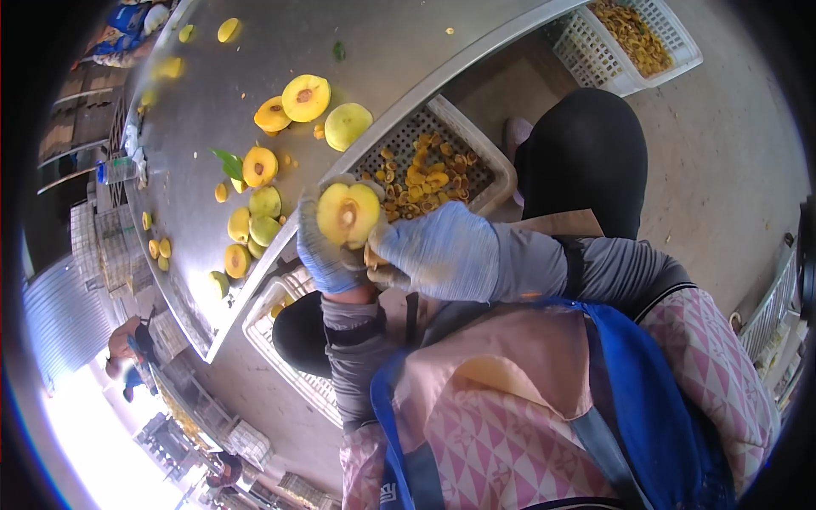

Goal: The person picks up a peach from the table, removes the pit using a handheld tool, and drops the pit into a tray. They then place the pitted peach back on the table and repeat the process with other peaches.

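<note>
A halved yellow peach (348, 214), cut face up with the pit in its middle, rests in my left hand (327, 255), which wears a pale blue-grey glove and has its fingers curled around the fruit. My right hand (442, 255), gloved the same way, is closed right beside the peach half. Something small and brownish shows at its fingertips; it is too blurred to name. Both hands are over the edge of a metal table (212, 174), where peach halves (306, 98) and green-yellow peaches (265, 202) lie near my left hand.
Below the hands stands a crate (501, 174) with orange-brown scraps. A white basket (680, 38) of similar scraps is at the upper right, another white crate (268, 319) under the table. A green leaf (228, 164) lies among the fruit. Other people (132, 340) are in the background.
</note>
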A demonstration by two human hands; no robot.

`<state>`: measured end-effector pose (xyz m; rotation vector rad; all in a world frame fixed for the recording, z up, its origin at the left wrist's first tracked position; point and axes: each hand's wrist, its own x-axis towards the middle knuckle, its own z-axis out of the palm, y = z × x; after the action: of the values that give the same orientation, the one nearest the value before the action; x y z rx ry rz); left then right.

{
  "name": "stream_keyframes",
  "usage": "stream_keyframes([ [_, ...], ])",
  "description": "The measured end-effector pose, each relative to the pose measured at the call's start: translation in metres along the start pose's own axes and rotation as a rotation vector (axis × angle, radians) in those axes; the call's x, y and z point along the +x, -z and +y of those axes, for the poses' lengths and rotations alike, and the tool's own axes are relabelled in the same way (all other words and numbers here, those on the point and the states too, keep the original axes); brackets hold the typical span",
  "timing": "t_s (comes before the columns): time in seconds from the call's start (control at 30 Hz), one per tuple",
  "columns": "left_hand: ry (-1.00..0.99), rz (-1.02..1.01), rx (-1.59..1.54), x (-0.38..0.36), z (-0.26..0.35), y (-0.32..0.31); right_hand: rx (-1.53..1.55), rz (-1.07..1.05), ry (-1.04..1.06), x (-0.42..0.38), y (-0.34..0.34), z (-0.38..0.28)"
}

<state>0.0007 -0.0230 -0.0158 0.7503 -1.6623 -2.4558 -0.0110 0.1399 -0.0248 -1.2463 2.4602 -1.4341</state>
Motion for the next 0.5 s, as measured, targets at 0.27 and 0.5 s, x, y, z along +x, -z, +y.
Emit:
stream_keyframes([
  [0.27,-0.455,0.152,0.284,-0.012,-0.003,-0.027,0.165,0.088,-0.303,0.008,0.007,-0.005],
  [0.5,-0.618,0.145,0.407,-0.011,-0.016,-0.029,0.203,0.048,-0.361,0.007,0.007,-0.006],
])
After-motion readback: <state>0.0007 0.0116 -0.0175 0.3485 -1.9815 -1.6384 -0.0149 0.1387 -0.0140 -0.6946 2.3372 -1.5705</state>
